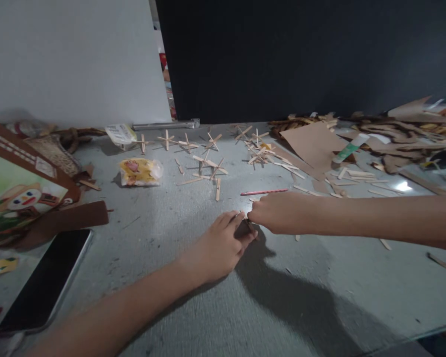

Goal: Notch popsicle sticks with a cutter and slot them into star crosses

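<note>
My left hand [223, 243] rests on the grey tabletop with fingers and thumb curved around a dark, shadowed gap. My right hand [269, 210] meets its fingertips from the right, closed in a pinch. Whatever lies between the two hands is too small and hidden to name. Just beyond my right hand lies a red pencil [263, 192]. A short wooden stick [218, 189] lies beyond my left hand. Farther back stand or lie several crossed wooden stick pieces, among them one cross [166, 140] near the wall and a cluster [260, 154] to the right.
On the left are a phone [46, 280], a printed carton [26, 191] and a yellow wrapped packet [140, 172]. To the right lie a green glue stick [351, 148], brown cardboard [312, 144] and loose flat sticks [359, 174]. A dark panel [312, 59] rises behind the table.
</note>
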Motion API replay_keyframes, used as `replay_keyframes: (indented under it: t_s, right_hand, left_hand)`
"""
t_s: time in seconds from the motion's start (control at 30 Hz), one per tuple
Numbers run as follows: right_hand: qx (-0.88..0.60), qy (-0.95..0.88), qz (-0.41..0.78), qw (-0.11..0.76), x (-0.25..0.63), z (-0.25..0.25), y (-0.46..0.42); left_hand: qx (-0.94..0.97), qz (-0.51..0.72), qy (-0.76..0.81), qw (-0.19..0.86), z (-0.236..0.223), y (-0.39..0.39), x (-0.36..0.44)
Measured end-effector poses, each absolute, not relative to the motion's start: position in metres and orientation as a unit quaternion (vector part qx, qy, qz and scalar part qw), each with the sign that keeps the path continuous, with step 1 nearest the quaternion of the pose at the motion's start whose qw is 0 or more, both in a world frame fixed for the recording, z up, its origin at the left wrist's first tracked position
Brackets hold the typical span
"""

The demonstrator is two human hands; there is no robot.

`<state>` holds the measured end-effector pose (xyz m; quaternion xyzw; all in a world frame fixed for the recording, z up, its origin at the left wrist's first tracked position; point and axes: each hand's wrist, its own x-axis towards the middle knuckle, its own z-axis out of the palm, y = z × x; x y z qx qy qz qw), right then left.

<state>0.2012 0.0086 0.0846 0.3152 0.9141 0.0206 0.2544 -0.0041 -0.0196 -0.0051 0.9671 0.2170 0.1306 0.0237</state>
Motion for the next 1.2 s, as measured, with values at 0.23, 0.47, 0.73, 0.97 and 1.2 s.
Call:
replay_keyframes:
  t_s: [0.23, 0.47, 0.73, 0.97, 1.2]
  right_hand:
    - [0.353, 0.903, -0.001, 0.245, 0.198, 0.081, 0.005]
    - [0.384, 0.887, -0.049, 0.25, 0.197, 0.082, 0.006]
    - [0.42, 0.879, -0.092, 0.205, 0.206, 0.073, 0.009]
    - [0.452, 0.854, -0.207, 0.151, 0.218, 0.072, 0.011]
    - [0.514, 0.695, -0.493, 0.102, 0.234, 0.069, 0.019]
  left_hand:
    - [0.959, 0.114, 0.257, 0.019, -0.005, -0.029, 0.003]
    - [0.945, 0.131, 0.299, 0.026, -0.006, -0.041, 0.011]
    - [0.941, 0.156, 0.298, 0.041, -0.014, -0.041, 0.011]
    - [0.94, 0.141, 0.305, 0.056, -0.014, -0.039, 0.009]
    - [0.94, 0.146, 0.304, 0.054, -0.013, -0.04, 0.008]
